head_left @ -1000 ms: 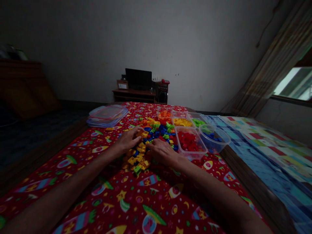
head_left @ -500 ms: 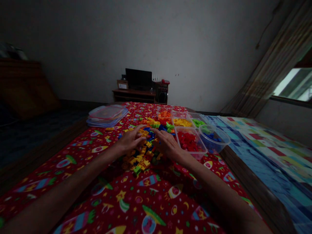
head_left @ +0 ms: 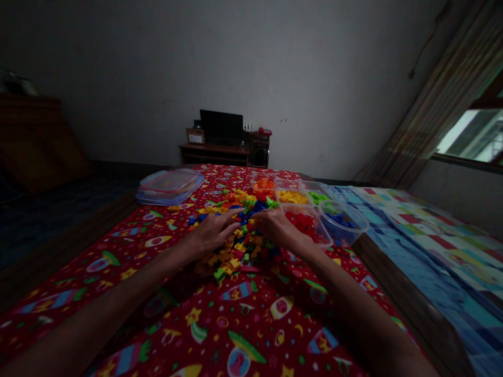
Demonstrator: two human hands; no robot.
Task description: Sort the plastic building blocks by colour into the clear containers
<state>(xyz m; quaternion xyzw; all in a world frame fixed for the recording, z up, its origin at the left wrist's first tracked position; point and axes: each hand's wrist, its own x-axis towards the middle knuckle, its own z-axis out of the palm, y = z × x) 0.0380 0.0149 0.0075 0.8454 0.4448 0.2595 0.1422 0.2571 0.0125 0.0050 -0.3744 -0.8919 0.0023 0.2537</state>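
A heap of small plastic bricks [head_left: 240,242] in yellow, blue, red, green and orange lies on a red patterned cloth [head_left: 220,314]. My left hand [head_left: 212,232] rests on the left side of the heap with its fingers stretched out and apart. My right hand [head_left: 277,228] lies on the right side of the heap, fingers curved down into the bricks; whether it holds one is hidden. Just right of that hand stands a clear tub of red bricks [head_left: 307,224].
A round clear bowl with blue bricks [head_left: 345,222] and tubs of orange [head_left: 264,184], yellow [head_left: 291,196] and green [head_left: 319,197] bricks stand behind. Stacked clear lids [head_left: 170,186] lie far left. A wooden edge [head_left: 408,298] borders the cloth on the right.
Both hands have slid apart and slightly forward over the heap, spreading the bricks. The right hand moved nearer the red tub.
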